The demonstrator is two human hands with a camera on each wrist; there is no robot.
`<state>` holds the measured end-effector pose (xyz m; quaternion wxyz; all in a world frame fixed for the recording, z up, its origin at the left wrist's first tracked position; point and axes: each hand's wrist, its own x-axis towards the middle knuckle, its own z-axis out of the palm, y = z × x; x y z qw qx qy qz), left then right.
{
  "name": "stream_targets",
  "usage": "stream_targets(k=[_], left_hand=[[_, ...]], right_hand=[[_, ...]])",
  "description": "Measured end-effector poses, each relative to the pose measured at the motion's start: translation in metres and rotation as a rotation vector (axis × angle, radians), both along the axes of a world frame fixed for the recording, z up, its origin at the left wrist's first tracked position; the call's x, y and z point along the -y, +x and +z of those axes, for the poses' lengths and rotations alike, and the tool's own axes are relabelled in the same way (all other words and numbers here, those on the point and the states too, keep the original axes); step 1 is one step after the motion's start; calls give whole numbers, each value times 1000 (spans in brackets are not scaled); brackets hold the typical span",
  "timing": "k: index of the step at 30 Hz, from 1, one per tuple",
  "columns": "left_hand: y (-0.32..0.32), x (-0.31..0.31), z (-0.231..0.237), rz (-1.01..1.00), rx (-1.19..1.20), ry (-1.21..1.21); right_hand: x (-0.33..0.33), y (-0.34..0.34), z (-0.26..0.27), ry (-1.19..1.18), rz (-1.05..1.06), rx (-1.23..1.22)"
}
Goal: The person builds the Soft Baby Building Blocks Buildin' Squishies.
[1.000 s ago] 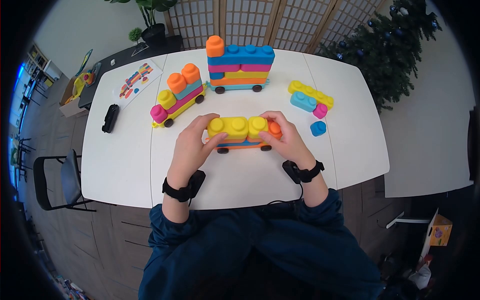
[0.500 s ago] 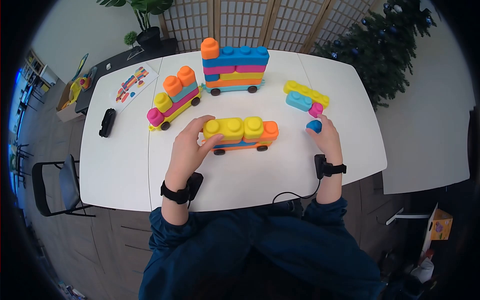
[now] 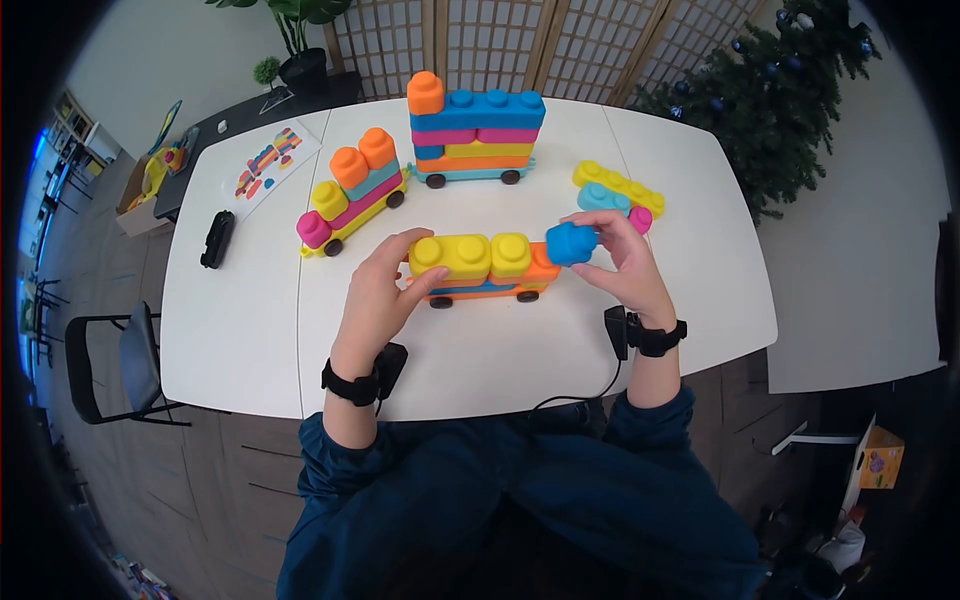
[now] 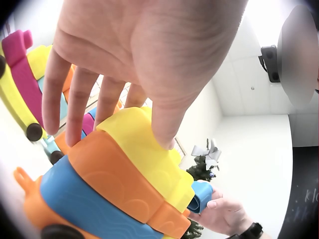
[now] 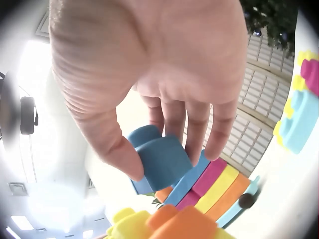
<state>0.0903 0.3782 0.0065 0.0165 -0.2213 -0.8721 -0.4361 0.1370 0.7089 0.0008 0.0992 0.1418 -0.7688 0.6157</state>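
Note:
My left hand grips the long yellow block at the left end of a wheeled block wagon, thumb in front and fingers behind. Under that block the wagon has orange and blue layers on an orange wheeled base. A small yellow block and a lower orange block follow to the right. Between thumb and fingers, my right hand pinches a small blue block. It is raised beside the orange block, tilted in the right wrist view, where its single stud shows.
Behind stand a tall block wagon and, farther left, a smaller one. Yellow, light blue and pink blocks lie at right. A printed sheet and a black object are at left.
My right hand has left the small yellow block, gone right to the blue block on the table, and brought it back left to the wagon's right end. My left hand has stayed in place.

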Motion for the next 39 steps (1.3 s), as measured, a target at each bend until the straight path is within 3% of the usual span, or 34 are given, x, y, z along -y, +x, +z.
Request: stream_targets(k=[2,5,30,33,35,39], left_hand=[[1,-1,0,5,15,1],[1,-1,1,1,22,-6],[0,-1,-3,-15,17,39],[0,-2,-1,-11,36,30],[-1,-2,-1,-6,39,20],[-1,-2,1,-9,41,-5]], right_hand=[[8,-4,7,173,93,-26],[13,-7,4,247,96,1],[12,-6,-12,174,80,47],[2,-6,-6,307,93,62],[-14,-7,-2,221,24,72],[-76,-39,-16,364,-438,79]])
